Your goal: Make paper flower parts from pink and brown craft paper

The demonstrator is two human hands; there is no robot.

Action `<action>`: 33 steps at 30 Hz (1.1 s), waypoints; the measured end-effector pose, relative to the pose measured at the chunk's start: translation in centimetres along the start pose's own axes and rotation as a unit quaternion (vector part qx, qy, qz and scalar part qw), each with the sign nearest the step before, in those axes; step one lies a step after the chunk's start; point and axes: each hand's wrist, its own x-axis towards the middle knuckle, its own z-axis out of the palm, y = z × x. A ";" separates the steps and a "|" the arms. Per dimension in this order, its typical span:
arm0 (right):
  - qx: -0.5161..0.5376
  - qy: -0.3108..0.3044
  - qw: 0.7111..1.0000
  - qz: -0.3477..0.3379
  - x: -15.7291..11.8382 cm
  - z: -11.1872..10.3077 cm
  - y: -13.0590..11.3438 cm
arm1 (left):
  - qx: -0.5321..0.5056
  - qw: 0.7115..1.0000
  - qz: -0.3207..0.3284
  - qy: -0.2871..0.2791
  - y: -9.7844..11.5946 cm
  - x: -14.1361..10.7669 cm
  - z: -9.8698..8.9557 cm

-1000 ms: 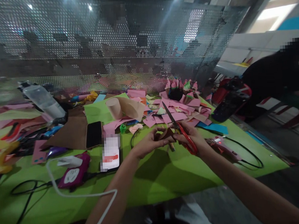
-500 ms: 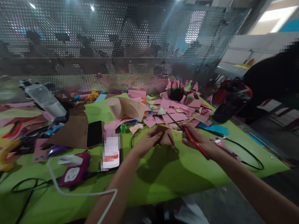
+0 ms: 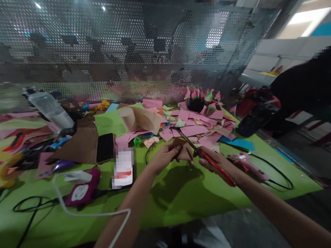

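Note:
In my left hand (image 3: 164,157) is a small piece of brown paper (image 3: 183,152), pinched between thumb and fingers, with a narrow strip hanging from its right side. My right hand (image 3: 212,161) is closed around red-handled scissors (image 3: 215,164). Their dark blades (image 3: 186,139) point up and left, above the paper piece, and look nearly closed. Whether the blades touch the paper I cannot tell. Beyond both hands lie many pink paper scraps (image 3: 194,130). A pink hot glue gun (image 3: 251,167) with a black cord rests to the right of my right hand.
The green-covered table (image 3: 180,207) also carries a phone with a lit screen (image 3: 123,168), a dark phone (image 3: 105,148), a purple power adapter (image 3: 83,189), a curled tan sheet (image 3: 143,119) and a bottle (image 3: 51,110). A perforated metal panel (image 3: 109,42) stands behind. Someone in black (image 3: 303,81) is at the right.
The scissors and my right hand have shifted slightly left and down, bringing the blades nearer the brown paper. My left hand keeps nearly the same place. Behind the panel, a person has come into view.

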 end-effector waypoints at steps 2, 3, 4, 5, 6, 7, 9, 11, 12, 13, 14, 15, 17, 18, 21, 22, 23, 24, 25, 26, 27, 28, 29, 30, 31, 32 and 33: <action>0.019 -0.005 1.000 0.011 0.0 0.1 0.2 | 0.008 1.000 0.008 -0.003 0.0 0.0 0.0; 0.030 -0.007 0.999 0.016 0.1 0.1 0.3 | 0.011 1.000 0.010 -0.005 0.0 0.1 0.0; 0.038 -0.006 0.999 0.019 0.1 0.2 0.4 | 0.015 1.000 0.010 -0.006 0.0 0.1 -0.1; 0.043 -0.004 0.999 0.020 0.1 0.3 0.4 | 0.020 1.000 0.007 -0.006 -0.1 0.1 -0.1; 0.047 -0.003 0.999 0.023 0.1 0.3 0.4 | 0.026 1.000 0.003 -0.006 -0.1 0.1 -0.1; 0.050 -0.005 0.998 0.025 0.1 0.3 0.4 | 0.032 0.999 -0.001 -0.004 -0.1 0.2 -0.2; 0.056 -0.010 0.998 0.027 0.0 0.3 0.2 | 0.041 0.999 -0.003 -0.003 -0.2 0.2 -0.2; 0.062 -0.012 0.998 0.025 0.0 0.3 0.1 | 0.043 0.999 0.001 -0.003 -0.2 0.2 -0.2; 0.065 -0.010 0.998 0.024 0.0 0.3 0.1 | 0.042 0.999 0.002 -0.005 -0.2 0.2 -0.2; 0.067 -0.007 0.997 0.025 0.0 0.3 0.1 | 0.041 0.999 0.003 -0.006 -0.2 0.3 -0.2; 0.068 -0.005 0.997 0.025 0.0 0.3 0.1 | 0.040 0.999 0.003 -0.006 -0.2 0.3 -0.2; 0.067 -0.003 0.997 0.026 0.0 0.4 0.1 | 0.039 0.999 0.004 -0.005 -0.2 0.3 -0.2; 0.063 0.001 0.998 0.023 0.1 0.3 0.1 | 0.039 0.999 0.005 -0.004 -0.2 0.3 -0.1; 0.060 0.003 0.998 0.019 0.1 0.3 0.1 | 0.039 0.999 0.006 -0.004 -0.2 0.3 -0.1; 0.049 0.007 0.999 0.011 0.2 0.2 0.1 | 0.037 0.999 0.006 -0.007 -0.3 0.3 -0.2; 0.045 0.008 0.999 0.010 0.2 0.2 0.2 | 0.036 0.999 0.005 -0.007 -0.3 0.3 -0.2; 0.041 0.009 0.999 0.010 0.2 0.1 0.3 | 0.035 0.999 0.003 -0.006 -0.3 0.3 -0.2; 0.036 0.011 0.999 0.011 0.2 0.1 0.4 | 0.034 0.999 0.001 -0.006 -0.3 0.3 -0.2; 0.030 0.013 0.999 0.012 0.2 0.1 0.6 | 0.034 0.999 -0.001 -0.007 -0.3 0.2 -0.2; 0.024 0.014 1.000 0.012 0.1 0.0 0.7 | 0.034 0.999 -0.002 -0.007 -0.3 0.2 -0.2; 0.016 0.015 1.000 0.014 0.1 0.0 1.0 | 0.034 0.999 -0.003 -0.008 -0.2 0.2 -0.2; 0.005 0.017 1.000 0.018 0.0 0.0 1.2 | 0.035 0.999 -0.002 -0.008 -0.2 0.2 -0.2; -0.006 0.022 1.000 0.021 0.0 -0.1 1.4 | 0.036 0.999 0.001 -0.008 -0.2 0.2 -0.3; -0.017 0.027 0.999 0.025 -0.1 -0.1 1.5 | 0.037 0.999 0.003 -0.008 -0.2 0.1 -0.3; -0.026 0.031 0.999 0.029 -0.1 -0.1 1.7 | 0.037 0.999 0.006 -0.009 -0.2 0.2 -0.3; -0.032 0.037 0.998 0.033 -0.1 -0.2 1.8 | 0.036 0.999 0.006 -0.011 -0.1 0.2 -0.3; -0.033 0.042 0.998 0.034 -0.1 -0.2 1.9 | 0.033 0.999 0.007 -0.011 -0.1 0.2 -0.3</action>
